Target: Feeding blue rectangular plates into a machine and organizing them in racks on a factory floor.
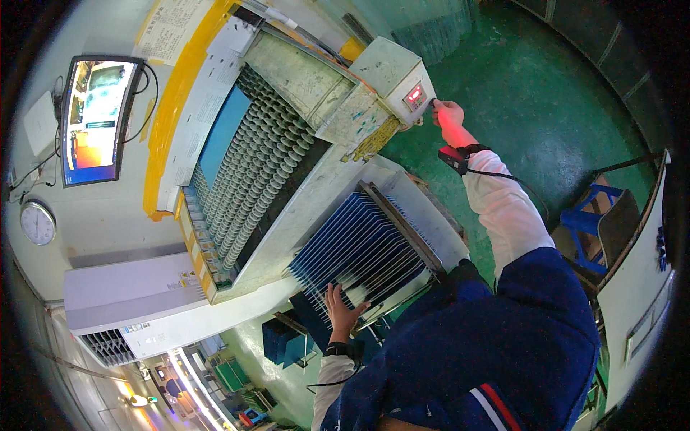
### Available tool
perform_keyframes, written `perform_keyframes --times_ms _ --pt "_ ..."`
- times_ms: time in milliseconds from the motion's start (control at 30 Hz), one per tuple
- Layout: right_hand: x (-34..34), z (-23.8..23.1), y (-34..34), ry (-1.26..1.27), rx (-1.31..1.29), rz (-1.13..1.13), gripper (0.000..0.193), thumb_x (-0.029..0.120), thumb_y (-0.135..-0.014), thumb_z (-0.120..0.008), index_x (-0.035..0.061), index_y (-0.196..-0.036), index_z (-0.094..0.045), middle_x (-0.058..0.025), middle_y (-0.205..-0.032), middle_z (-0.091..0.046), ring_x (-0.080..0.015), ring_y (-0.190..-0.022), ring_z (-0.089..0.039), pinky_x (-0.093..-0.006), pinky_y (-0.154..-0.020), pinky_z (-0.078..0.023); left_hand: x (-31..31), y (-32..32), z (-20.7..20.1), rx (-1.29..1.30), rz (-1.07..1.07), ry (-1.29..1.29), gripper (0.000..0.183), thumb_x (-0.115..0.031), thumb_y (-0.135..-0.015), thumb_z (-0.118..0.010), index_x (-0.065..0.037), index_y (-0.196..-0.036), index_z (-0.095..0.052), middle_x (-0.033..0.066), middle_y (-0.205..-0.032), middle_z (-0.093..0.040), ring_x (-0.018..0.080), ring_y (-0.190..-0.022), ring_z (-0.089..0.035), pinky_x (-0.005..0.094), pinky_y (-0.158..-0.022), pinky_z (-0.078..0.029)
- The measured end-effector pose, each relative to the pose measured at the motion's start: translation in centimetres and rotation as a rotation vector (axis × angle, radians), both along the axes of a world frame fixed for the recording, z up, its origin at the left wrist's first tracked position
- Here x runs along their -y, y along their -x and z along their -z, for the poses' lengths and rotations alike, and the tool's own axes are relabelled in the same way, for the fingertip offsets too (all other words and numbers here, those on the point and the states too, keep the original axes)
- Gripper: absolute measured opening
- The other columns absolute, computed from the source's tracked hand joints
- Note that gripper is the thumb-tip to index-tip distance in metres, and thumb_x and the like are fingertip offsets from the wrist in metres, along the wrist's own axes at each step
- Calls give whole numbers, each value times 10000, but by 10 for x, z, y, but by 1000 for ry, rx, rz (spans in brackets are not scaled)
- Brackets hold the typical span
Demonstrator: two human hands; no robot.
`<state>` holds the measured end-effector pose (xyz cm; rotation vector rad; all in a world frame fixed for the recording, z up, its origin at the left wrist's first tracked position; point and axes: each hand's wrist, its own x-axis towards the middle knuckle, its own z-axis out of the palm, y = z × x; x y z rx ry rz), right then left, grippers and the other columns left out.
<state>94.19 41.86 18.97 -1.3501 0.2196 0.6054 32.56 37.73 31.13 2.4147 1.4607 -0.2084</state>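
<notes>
My right hand (pixel 451 121) reaches out to a pale control box (pixel 392 75) with a small lit red display (pixel 415 95). Its fingers are bent together at the box's lower right corner; whatever they grip is too small to make out. Red light falls on the back of this hand, and a small dark device (pixel 454 159) with a cable is strapped to the wrist. My left hand (pixel 342 313) has its fingers spread over the near edge of a row of thin dark blue panels (pixel 345 248). The panels stand side by side in a slotted rack (pixel 400 226).
Left of the rack is a machine with rows of roller wheels (pixel 251 172), a light blue sheet (pixel 224 133) lying on them. A monitor (pixel 99 122) and a clock (pixel 37 221) hang on the wall. At right stands a blue-framed stool (pixel 593 223) beside a pale panel.
</notes>
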Motion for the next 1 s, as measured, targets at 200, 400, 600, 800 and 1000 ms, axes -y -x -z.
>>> perform_keyframes --times_ms 200,400,600,800,1000 --pt "1 -2 3 -39 -14 0 287 274 -927 -712 17 -1041 -655 -38 -867 -671 -139 -701 -619 -310 -606 -508 0 3 2 13 19 -13 1091 -536 -606 -917 -98 -1464 -405 214 -1607 -258 420 -1491 -208 548 -1215 -213" --pt "0 2 0 -7 -11 -4 292 281 -930 -709 21 -1053 -662 -37 -875 -676 -139 -696 -619 -312 -606 -512 2 -2 -2 22 3 -6 1088 -527 -602 -921 -97 -1462 -411 220 -1603 -267 424 -1488 -215 545 -1217 -209" --pt "1 -3 4 -43 -17 -5 310 294 -926 -715 19 -1058 -659 -36 -856 -669 -131 -688 -616 -303 -604 -509 3 -2 -3 22 -9 -8 1084 -520 -598 -923 -102 -1460 -415 216 -1603 -273 427 -1484 -224 544 -1214 -211" --pt "1 2 0 -53 -13 -2 324 296 -923 -718 10 -1060 -652 -48 -853 -667 -133 -671 -613 -298 -571 -503 2 -3 -3 25 -6 -2 1083 -520 -598 -923 -104 -1459 -415 209 -1609 -265 441 -1481 -224 553 -1205 -230" --pt "1 -1 5 -42 -6 11 309 272 -923 -721 5 -1060 -648 -42 -845 -652 -131 -650 -603 -297 -556 -499 1 2 1 20 1 -7 1090 -549 -606 -914 -102 -1463 -408 210 -1615 -250 453 -1483 -211 555 -1202 -242"
